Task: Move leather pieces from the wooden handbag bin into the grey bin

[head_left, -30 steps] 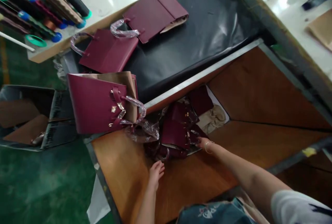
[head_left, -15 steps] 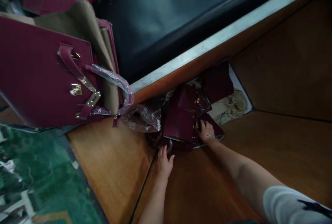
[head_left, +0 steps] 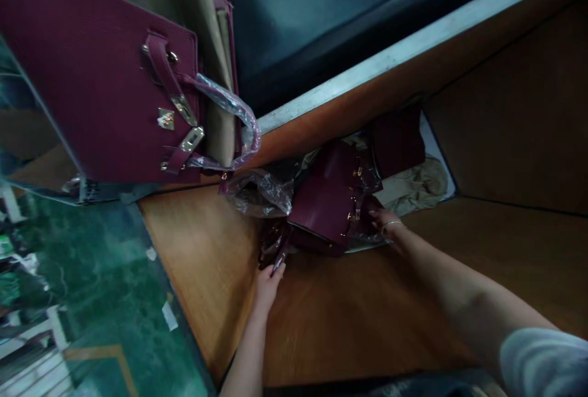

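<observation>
A pile of burgundy handbags wrapped in clear plastic lies on a wooden lower shelf, under the table's metal edge. My left hand pinches the near left end of the pile, fingers closed on a dark strap or handle. My right hand, a bracelet on its wrist, grips the right side of the top bag through the plastic. A larger burgundy handbag with gold clasps and plastic-wrapped handles stands at the table's edge, upper left.
Crumpled clear plastic lies left of the pile, beige paper to its right. A black sheet covers the table above. Wooden panels wall the shelf on the right. Green floor spreads at lower left.
The view has drawn closer and tilted. My left hand went from lying flat on the shelf to gripping the pile's left end. My right hand shifted on the top bag.
</observation>
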A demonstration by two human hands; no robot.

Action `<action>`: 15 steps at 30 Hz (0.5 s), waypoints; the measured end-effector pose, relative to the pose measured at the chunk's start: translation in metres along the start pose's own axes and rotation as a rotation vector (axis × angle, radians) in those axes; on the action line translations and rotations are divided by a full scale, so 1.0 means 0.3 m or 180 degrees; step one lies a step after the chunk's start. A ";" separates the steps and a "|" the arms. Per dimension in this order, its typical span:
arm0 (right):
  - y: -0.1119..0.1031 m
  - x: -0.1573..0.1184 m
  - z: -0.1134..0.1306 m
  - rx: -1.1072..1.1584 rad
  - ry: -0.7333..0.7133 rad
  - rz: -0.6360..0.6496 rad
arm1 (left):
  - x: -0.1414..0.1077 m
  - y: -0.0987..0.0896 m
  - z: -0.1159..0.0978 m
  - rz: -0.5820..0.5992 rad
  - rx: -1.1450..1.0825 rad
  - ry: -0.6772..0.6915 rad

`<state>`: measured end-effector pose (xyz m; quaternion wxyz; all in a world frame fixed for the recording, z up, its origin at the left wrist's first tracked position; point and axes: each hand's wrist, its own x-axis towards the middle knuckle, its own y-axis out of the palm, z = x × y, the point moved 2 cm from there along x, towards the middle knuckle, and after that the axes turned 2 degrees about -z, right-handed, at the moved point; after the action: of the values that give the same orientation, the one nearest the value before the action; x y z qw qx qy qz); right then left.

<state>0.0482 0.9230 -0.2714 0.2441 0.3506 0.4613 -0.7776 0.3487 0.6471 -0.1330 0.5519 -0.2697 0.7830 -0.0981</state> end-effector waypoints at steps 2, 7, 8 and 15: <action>-0.126 -0.043 0.060 0.0511 0.0053 -0.0121 | -0.112 -0.084 -0.001 -0.0145 -0.0832 -0.0172; -0.338 -0.254 0.313 0.1409 -0.0631 -0.0096 | -0.374 -0.162 -0.030 -0.0214 -0.2883 -0.0368; -0.327 -0.325 0.372 0.1161 -0.0847 -0.0091 | -0.412 -0.154 -0.046 -0.0088 -0.3113 -0.0364; 0.113 -0.981 0.589 -0.0944 -0.3068 0.1221 | -0.544 -0.058 -0.169 0.0968 -0.3958 -0.1157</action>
<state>0.2022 0.7670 -0.0052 0.6126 -0.0062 0.3296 -0.7183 0.3477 0.7120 0.0262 0.4245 -0.4367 0.6175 0.4978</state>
